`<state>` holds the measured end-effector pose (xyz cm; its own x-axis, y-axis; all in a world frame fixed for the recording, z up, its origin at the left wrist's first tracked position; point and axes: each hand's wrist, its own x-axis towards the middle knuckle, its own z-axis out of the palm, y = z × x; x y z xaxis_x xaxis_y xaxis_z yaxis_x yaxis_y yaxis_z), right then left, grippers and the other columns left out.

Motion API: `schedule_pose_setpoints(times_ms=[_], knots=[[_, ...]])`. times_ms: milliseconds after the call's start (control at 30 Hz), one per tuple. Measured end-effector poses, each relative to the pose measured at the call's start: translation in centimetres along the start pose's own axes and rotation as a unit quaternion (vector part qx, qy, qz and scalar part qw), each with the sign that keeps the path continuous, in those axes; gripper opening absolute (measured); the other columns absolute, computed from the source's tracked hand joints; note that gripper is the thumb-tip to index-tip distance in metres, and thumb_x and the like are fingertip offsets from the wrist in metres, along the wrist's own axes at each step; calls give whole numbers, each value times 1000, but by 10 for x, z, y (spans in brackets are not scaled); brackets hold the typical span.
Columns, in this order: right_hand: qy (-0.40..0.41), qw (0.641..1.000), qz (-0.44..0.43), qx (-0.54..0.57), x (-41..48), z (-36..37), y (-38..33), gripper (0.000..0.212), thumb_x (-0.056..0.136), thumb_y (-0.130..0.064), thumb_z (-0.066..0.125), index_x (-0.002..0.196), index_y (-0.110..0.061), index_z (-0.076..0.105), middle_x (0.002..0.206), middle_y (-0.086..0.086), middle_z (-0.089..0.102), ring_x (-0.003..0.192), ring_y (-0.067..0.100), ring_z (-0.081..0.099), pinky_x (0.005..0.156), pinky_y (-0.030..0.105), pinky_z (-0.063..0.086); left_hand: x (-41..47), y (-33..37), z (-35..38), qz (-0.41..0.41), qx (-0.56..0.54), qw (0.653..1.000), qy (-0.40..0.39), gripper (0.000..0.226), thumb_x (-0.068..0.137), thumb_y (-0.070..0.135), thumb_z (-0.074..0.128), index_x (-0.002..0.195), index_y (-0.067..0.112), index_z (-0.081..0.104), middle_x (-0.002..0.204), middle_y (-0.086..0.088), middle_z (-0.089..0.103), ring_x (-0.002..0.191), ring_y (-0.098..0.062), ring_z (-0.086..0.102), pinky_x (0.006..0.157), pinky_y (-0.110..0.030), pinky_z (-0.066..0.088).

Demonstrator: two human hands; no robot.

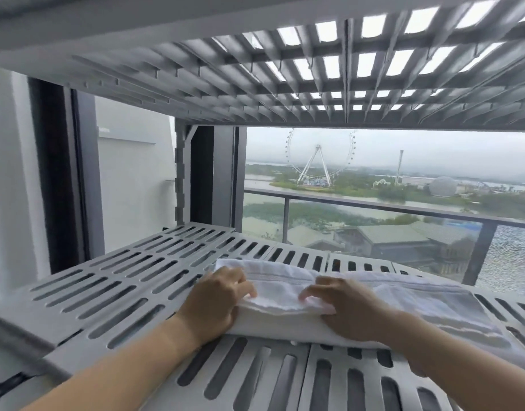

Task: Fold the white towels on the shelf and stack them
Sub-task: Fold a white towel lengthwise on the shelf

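both left hand [216, 298] and right hand [344, 307] grip with curled fingers the folded white towel [282, 284] on slotted grey shelf [107, 264]; upper shelf [225, 72] overhead.

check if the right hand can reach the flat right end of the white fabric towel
Probably yes: the right hand holds the white fabric towel, and nothing sits between it and that flat end.

A folded white towel [280, 284] lies on a grey slotted shelf [130, 280]. The left hand [216, 298] grips its left end, fingers [243, 285] curled over the top layer; the right hand [347, 310] holds the near fold just beside it, fingers bent. An upper shelf [285, 84] hangs overhead. Beyond the balcony railing [373, 207] stands a Ferris wheel [319, 157]
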<state>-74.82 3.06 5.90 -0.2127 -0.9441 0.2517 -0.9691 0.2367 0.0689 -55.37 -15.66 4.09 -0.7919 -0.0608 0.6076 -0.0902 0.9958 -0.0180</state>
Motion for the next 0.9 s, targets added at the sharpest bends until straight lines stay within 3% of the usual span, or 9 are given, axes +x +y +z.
schedule_pose_setpoints(times_ms=[133,233,367,467,567,667,800,900], knots=[[45,997,51,25,7,8,-12,34,89,-42,51,123,-40,49,119,-8,44,104,10,45,85,31,46,-2,-17,-1,-37,-13,999,9,37,85,0,48,109,24,62,115,5,60,105,-16,54,93,-35,45],[48,996,79,15,11,11,-22,32,91,-38,48,123,-38,50,128,-6,44,114,14,45,89,34,46,3,-25,-10,-31,12,999,3,35,89,1,41,111,22,59,111,2,62,101,-19,57,85,-37,49],[129,986,109,-5,9,7,-27,41,89,-18,45,127,-34,51,128,-10,53,115,15,50,82,31,47,4,-30,-26,-13,8,997,76,33,80,-7,55,100,17,65,96,-1,67,86,-24,62,65,-37,54],[194,971,136,-15,9,1,-29,41,85,-15,50,123,-30,57,120,-10,62,108,20,57,74,30,45,4,-37,-28,-29,-26,993,109,36,75,-9,57,99,17,65,96,-2,67,89,-24,61,68,-36,52],[177,975,131,-27,11,-6,-33,32,87,-22,51,115,-31,61,112,-9,65,99,21,62,71,29,45,6,-46,-28,-57,-58,991,102,38,72,-12,54,93,18,66,96,1,66,92,-20,59,73,-32,49],[124,988,87,-16,9,-1,-39,28,86,-31,52,112,-32,62,113,-9,64,99,19,62,74,29,49,1,-55,-26,-50,-62,994,81,36,67,-11,60,86,20,65,90,5,65,81,-17,62,63,-24,48],[80,994,76,12,29,6,-57,52,79,-37,59,129,-31,46,128,-10,52,110,14,53,82,28,46,-2,-54,-24,-48,-81,991,91,33,65,-6,65,84,22,63,85,7,63,73,-10,58,57,-11,37],[90,994,49,30,54,9,-75,63,80,-45,61,136,-28,38,133,-5,46,115,16,50,84,30,46,1,-51,-27,-33,-99,991,84,30,67,-2,64,87,22,64,89,7,63,78,-7,55,65,-18,42]])
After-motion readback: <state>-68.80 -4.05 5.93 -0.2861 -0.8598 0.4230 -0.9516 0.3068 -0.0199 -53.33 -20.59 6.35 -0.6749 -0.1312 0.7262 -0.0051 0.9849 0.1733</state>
